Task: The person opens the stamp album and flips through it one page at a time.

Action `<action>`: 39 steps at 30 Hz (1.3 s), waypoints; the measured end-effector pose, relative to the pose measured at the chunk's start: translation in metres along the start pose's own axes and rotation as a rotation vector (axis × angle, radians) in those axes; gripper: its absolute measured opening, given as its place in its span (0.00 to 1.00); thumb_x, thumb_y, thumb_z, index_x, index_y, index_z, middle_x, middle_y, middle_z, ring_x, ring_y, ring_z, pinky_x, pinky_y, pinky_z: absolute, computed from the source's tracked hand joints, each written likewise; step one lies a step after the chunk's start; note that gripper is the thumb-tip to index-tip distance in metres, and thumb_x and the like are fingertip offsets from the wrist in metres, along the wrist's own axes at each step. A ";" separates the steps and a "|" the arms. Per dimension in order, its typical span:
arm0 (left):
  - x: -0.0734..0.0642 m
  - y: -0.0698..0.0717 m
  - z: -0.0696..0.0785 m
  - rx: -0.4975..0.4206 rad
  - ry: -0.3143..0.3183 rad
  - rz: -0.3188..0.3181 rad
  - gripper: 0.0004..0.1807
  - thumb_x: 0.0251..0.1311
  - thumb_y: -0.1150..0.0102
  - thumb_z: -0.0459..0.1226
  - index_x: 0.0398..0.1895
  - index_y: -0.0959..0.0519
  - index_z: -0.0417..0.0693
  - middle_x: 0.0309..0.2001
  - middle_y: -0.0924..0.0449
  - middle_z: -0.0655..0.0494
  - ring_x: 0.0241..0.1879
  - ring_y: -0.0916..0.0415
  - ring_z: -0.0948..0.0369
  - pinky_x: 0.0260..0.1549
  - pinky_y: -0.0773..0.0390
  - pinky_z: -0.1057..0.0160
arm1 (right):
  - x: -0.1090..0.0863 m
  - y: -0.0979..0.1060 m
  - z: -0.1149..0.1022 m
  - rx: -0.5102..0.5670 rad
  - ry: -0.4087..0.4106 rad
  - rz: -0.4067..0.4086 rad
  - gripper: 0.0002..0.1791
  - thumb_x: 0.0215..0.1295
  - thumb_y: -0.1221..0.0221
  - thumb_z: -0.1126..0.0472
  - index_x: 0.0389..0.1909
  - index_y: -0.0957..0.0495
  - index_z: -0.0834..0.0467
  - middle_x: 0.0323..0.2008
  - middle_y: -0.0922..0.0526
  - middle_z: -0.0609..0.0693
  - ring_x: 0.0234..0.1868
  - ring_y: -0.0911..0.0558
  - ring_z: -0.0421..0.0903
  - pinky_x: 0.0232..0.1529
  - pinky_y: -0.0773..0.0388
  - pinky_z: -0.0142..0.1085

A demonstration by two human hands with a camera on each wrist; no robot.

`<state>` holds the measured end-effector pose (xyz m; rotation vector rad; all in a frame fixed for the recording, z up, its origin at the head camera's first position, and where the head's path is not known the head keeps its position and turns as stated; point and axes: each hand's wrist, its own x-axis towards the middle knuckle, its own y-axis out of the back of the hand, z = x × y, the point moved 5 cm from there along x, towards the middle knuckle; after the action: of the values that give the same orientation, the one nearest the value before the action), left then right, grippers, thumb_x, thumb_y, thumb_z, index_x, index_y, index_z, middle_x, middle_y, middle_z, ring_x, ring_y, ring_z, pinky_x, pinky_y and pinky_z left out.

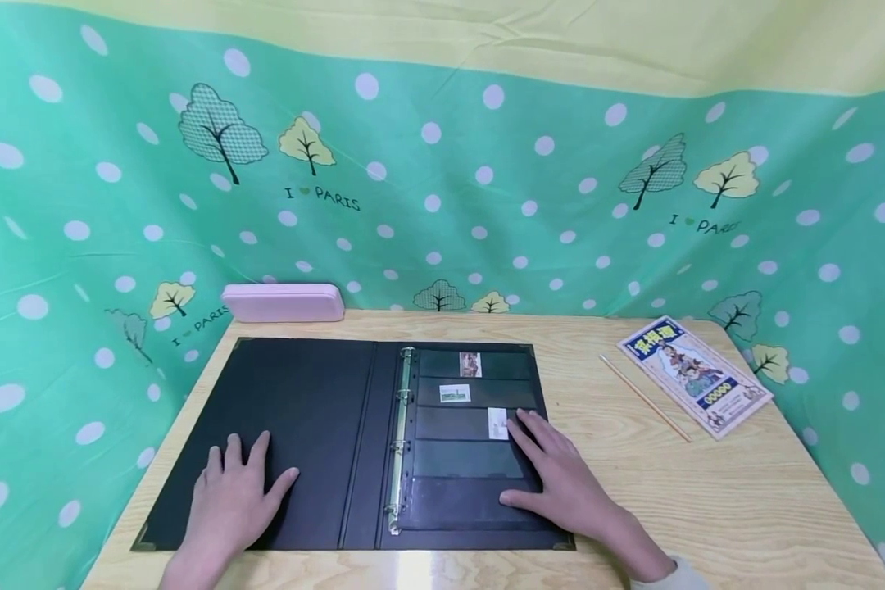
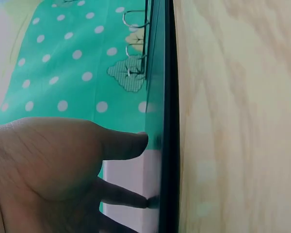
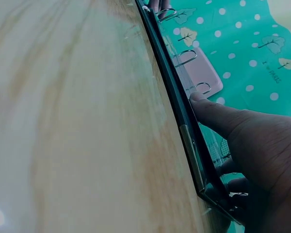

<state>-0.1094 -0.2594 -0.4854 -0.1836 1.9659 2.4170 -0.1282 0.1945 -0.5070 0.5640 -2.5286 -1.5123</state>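
A black ring binder (image 1: pixel 302 410) lies spread flat on the wooden table, metal rings (image 1: pixel 398 447) along its middle. On its right side is a dark stamp page (image 1: pixel 465 459) with clear strips. Three stamps show there: a reddish one (image 1: pixel 470 365), a green-and-white one (image 1: pixel 455 393) and a pale one (image 1: pixel 497 424). My left hand (image 1: pixel 232 500) rests on the bare left cover, fingers spread. My right hand (image 1: pixel 560 479) lies over the page's right edge, its fingertips right at the pale stamp. In the right wrist view the thumb (image 3: pixel 218 114) touches the page.
A pink case (image 1: pixel 283 303) stands at the back left, against the green dotted curtain (image 1: pixel 442 180). To the right, a thin wooden stick (image 1: pixel 645 399) lies beside a printed packet (image 1: pixel 696 377) with cartoon figures. The table's front edge runs just below the binder.
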 end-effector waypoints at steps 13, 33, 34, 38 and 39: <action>-0.005 -0.003 0.033 -0.291 -0.137 0.096 0.37 0.76 0.31 0.51 0.76 0.26 0.33 0.79 0.42 0.16 0.80 0.55 0.18 0.73 0.55 0.15 | -0.001 0.002 -0.002 0.009 0.014 0.004 0.59 0.68 0.32 0.25 0.89 0.40 0.52 0.89 0.45 0.57 0.88 0.47 0.66 0.80 0.44 0.71; -0.027 -0.049 0.110 -0.627 -0.468 0.158 0.41 0.60 0.19 0.56 0.76 0.21 0.58 0.81 0.31 0.45 0.84 0.46 0.35 0.85 0.70 0.53 | 0.001 0.003 0.001 -0.038 0.028 -0.002 0.59 0.66 0.32 0.24 0.89 0.39 0.52 0.88 0.43 0.57 0.88 0.46 0.65 0.81 0.43 0.70; -0.027 -0.050 0.110 -0.614 -0.472 0.152 0.41 0.60 0.20 0.57 0.76 0.21 0.59 0.82 0.31 0.46 0.84 0.46 0.35 0.85 0.69 0.48 | 0.001 0.005 0.001 -0.043 0.041 0.001 0.58 0.67 0.33 0.24 0.88 0.39 0.52 0.88 0.42 0.57 0.88 0.45 0.65 0.80 0.42 0.71; -0.025 -0.054 0.110 -0.597 -0.476 0.141 0.38 0.60 0.19 0.54 0.74 0.20 0.61 0.82 0.31 0.47 0.85 0.47 0.35 0.84 0.65 0.38 | 0.005 0.014 0.001 -0.078 0.102 0.022 0.53 0.69 0.31 0.28 0.86 0.33 0.53 0.85 0.36 0.59 0.85 0.38 0.66 0.77 0.35 0.70; -0.025 -0.055 0.110 -0.596 -0.480 0.146 0.38 0.60 0.19 0.53 0.74 0.19 0.61 0.82 0.31 0.47 0.85 0.47 0.35 0.84 0.66 0.39 | 0.006 0.017 0.002 -0.081 0.114 0.033 0.51 0.70 0.30 0.30 0.85 0.31 0.53 0.83 0.33 0.58 0.83 0.36 0.65 0.76 0.33 0.69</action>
<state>-0.0884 -0.1394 -0.5140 0.5028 1.0718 2.7266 -0.1382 0.2010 -0.4935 0.5766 -2.3684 -1.5180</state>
